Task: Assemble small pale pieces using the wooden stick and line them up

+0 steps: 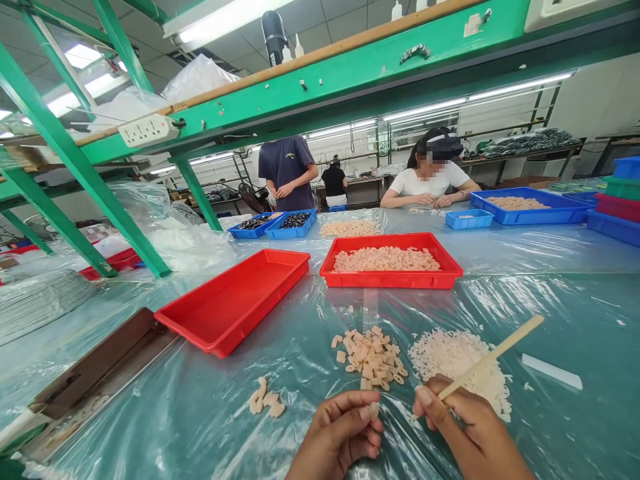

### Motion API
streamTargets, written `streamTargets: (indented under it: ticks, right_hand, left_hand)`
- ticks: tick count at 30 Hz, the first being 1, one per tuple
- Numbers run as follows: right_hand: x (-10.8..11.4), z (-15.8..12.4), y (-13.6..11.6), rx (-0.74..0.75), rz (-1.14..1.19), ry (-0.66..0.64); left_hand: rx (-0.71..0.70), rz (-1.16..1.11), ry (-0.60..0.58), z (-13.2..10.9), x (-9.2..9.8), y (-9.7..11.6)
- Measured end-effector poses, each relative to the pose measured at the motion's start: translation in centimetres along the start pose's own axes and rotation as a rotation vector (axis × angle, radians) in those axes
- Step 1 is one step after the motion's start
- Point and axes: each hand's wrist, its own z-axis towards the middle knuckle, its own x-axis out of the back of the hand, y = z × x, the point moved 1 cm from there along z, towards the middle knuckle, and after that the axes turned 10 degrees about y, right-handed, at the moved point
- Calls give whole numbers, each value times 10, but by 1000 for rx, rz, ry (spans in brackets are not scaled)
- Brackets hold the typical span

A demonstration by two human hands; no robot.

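Between thumb and fingers, my left hand (345,430) pinches a small beige piece (373,411), partly hidden by the fingertips. My right hand (463,427) grips a pale thin stick (493,357) like a pen, its long end slanting up to the right. The two hands are close together but apart. Just beyond the left one lies a pile of beige ring-shaped pieces (375,357). A heap of small white bits (453,363) spreads behind the right hand. A few joined beige pieces (267,398) rest to the left.
A red tray (390,281) holds many beige pieces; another red tray (240,300) stands left of it. At right lies a white strip (551,371). A brown trough (100,373) borders the left side. Green shelving (320,73) crosses overhead. Co-workers are across the table.
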Motion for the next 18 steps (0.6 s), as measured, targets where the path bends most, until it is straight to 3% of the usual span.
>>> streamTargets:
  ticks: [4,9,12,15,18]
  right_hand:
    - [-1,-2,-2,7,-13,-1]
    - [-1,-1,-3,6,-30,9]
    - [-1,-1,-3,2,-33,25]
    - [-1,-2,-3,10,-47,46]
    - [-1,-3,-2,36,-78,37]
  left_hand:
    - [2,4,25,5,2,2]
    - [-175,170,54,19,-2,22]
    - [-392,410,108,26,-3,44]
    - [-613,761,193,22,9,64]
    - [-658,1162,261,8,35,77]
